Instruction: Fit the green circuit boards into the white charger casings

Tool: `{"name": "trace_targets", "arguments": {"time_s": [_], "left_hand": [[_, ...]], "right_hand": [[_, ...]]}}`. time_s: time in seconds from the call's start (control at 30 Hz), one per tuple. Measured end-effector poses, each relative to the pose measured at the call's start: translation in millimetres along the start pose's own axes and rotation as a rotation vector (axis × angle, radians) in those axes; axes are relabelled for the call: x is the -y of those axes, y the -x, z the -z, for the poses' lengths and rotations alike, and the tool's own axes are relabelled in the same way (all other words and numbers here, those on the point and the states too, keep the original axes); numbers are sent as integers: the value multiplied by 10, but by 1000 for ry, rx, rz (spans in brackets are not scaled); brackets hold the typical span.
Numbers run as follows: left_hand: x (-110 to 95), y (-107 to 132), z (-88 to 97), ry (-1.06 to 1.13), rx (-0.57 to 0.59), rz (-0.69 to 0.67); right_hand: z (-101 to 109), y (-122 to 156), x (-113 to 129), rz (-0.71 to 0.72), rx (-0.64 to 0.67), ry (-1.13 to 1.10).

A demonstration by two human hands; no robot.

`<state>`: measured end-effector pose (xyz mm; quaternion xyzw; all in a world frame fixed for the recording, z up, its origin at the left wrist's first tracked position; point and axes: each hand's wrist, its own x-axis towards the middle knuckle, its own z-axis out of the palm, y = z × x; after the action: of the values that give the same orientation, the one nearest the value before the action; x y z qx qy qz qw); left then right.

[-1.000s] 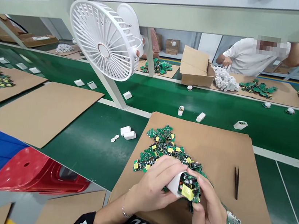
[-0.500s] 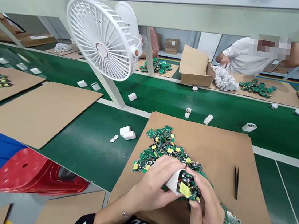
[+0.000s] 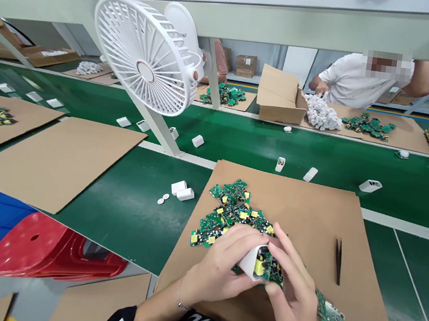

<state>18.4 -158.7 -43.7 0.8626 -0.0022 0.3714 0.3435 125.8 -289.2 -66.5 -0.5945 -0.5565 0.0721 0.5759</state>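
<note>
My left hand [image 3: 220,266] grips a small white plastic casing [image 3: 249,263] over the brown cardboard sheet [image 3: 310,215]. My right hand [image 3: 293,297] is closed on a green circuit board [image 3: 268,266] with a yellow part, and the board sits partly inside the casing's open end. Just behind my hands lies a pile of green circuit boards [image 3: 231,210]. One more loose board [image 3: 331,314] lies to the right of my right hand. Black tweezers [image 3: 338,260] rest on the cardboard further right.
A white fan [image 3: 145,56] stands on a post at the back left. White casings [image 3: 182,190] lie on the green belt [image 3: 240,143]. Across it a person in white [image 3: 351,81] works beside a cardboard box [image 3: 280,98]. Red stools [image 3: 48,249] sit at lower left.
My right hand has pushed the circuit board further into the white casing; less of the board shows. The casings on the belt have drifted to the right.
</note>
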Motion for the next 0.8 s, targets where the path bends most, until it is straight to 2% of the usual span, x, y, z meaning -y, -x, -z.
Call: {"name": "trace_targets", "arguments": {"time_s": [0.07,0.13,0.2,0.27,0.33,0.4,0.5,0.53,0.6,0.7,0.8], "left_hand": [[12,-1,-26,-33,11,-22],[28,10,-54,-77,4,-30],[47,27,-65,-109,5,-10],[67,39,-43,-128,48,-23],[85,34,5,-170,121,-68],[110,11,57,-207,181,-121],[196,-38,85,-141,208,-118],[243,-54,76,-77,187,-83],[363,-91,43,87,92,57],[559,-188,-2,432,-99,404],[675,-367,1,884,-240,747]], "right_hand": [[-13,-57,-11,-190,15,-215],[-29,-132,-32,-317,81,-384],[-53,-187,-51,-372,157,-488],[-83,-198,-59,-398,160,-541],[-104,-181,-69,-409,134,-533],[-84,-191,-128,-394,183,-478],[113,-387,-422,-429,310,-87],[229,-509,-586,-477,305,138],[516,-810,-981,-578,165,372],[942,-1245,-1585,-716,-104,670],[1202,-1482,-2015,-820,-199,837]]}}
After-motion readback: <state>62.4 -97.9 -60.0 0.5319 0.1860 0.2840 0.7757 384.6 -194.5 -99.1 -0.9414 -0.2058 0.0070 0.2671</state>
